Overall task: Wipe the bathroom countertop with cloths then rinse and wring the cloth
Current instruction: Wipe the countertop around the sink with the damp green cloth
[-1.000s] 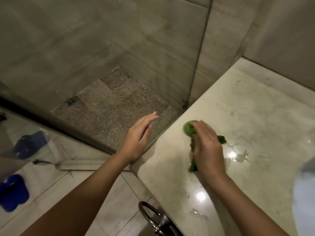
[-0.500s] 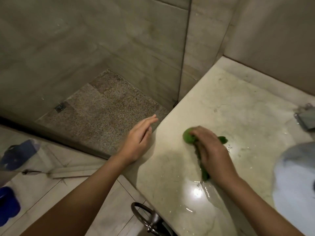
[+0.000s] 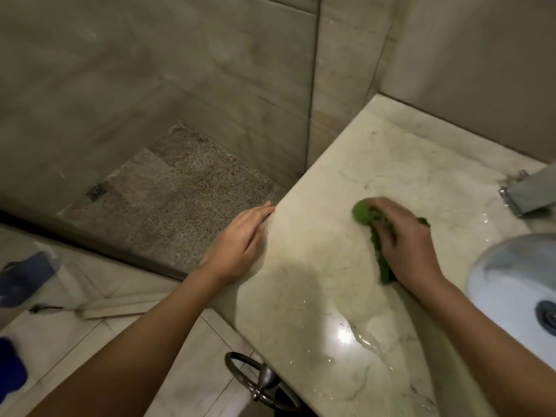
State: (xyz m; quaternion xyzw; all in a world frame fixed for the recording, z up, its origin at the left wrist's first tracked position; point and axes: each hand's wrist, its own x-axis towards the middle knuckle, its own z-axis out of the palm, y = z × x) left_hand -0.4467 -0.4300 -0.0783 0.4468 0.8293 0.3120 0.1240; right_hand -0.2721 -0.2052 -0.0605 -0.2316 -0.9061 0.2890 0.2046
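While left hand (image 3: 237,245) lies flat — open — right hand (image 3: 403,248) grips the green cloth (image 3: 362,210).

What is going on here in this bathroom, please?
A person is wiping the marble countertop. The right hand holds a bunched green cloth against the surface, left of the sink. The left hand, fingers straight, is at the counter's left edge. A puddle of water lies on the near part, not yet wiped.
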